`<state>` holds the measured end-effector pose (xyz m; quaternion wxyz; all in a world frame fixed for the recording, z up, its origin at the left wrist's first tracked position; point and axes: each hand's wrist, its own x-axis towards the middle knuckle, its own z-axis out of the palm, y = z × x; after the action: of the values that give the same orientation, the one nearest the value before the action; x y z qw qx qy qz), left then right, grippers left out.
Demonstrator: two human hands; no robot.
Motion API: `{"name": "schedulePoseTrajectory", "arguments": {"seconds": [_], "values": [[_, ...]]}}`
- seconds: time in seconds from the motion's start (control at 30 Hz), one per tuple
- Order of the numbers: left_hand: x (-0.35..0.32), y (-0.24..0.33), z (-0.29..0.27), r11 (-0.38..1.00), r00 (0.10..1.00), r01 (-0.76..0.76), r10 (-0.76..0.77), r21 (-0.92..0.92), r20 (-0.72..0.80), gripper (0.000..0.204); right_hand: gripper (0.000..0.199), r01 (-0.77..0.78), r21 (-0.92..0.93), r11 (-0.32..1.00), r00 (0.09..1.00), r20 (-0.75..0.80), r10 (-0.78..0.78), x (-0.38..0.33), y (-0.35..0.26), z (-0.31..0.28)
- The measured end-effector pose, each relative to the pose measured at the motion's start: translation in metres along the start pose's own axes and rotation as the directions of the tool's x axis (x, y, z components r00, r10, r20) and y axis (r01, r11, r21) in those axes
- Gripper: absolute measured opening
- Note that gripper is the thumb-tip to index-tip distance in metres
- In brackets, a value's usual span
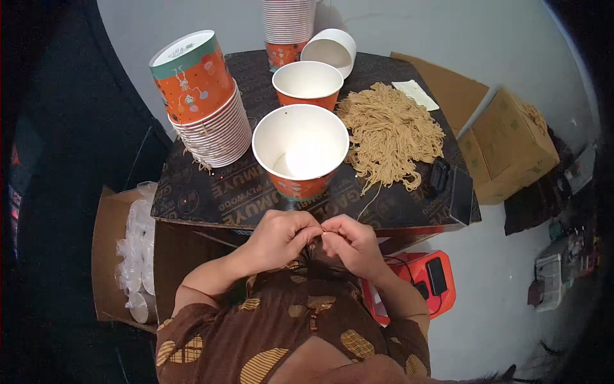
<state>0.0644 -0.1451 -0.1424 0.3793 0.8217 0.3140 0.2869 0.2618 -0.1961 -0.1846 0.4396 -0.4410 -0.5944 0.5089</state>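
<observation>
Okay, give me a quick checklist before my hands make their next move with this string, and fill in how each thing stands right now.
1. Both hands on the string: ok. Left hand and right hand meet at the table edge, pinching a thin tan string.
2. Knot or loop formed: cannot tell, the fingers hide it.
3. String supply: ok, a big pile of tan strings lies on the table.
4. Nearest paper cup upright and open: ok.
5. Cup contents: ok, it looks empty.
6. Spare cups: ok, a tilted stack of cups stands to the left.
</observation>
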Motion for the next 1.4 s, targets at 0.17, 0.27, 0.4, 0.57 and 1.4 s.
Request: {"name": "schedulePoseTrajectory", "arguments": {"seconds": [0.17, 0.27, 0.4, 0.57, 1.4], "values": [[0.001, -0.002, -0.011, 1.0, 0.998, 0.009, -0.009, -0.006, -0.057, 0.01, 0.003, 0.175, -0.138, 0.975, 0.977, -0.098, -0.19, 0.006, 0.002, 0.005], [0.002, -0.006, -0.016, 1.0, 0.963, -0.015, 0.008, -0.024, -0.268, 0.008, 0.008, 0.274, -0.239, 0.932, 0.923, -0.208, -0.325, 0.015, 0.008, 0.005], [0.004, -0.004, -0.026, 0.998, 0.924, -0.049, 0.029, -0.042, -0.382, 0.01, 0.014, 0.299, -0.492, 0.818, 0.796, -0.343, -0.498, 0.032, 0.007, 0.004], [0.004, -0.008, -0.034, 0.996, 0.907, -0.09, 0.073, -0.023, -0.414, 0.013, 0.016, 0.252, -0.456, 0.854, 0.834, -0.345, -0.431, 0.046, 0.005, 0.008], [0.09, -0.015, -0.082, 0.904, 0.94, -0.291, 0.209, 0.313, 0.271, 0.034, 0.014, 0.164, -0.483, 0.86, 0.844, -0.382, -0.375, 0.068, 0.004, 0.015]]}}
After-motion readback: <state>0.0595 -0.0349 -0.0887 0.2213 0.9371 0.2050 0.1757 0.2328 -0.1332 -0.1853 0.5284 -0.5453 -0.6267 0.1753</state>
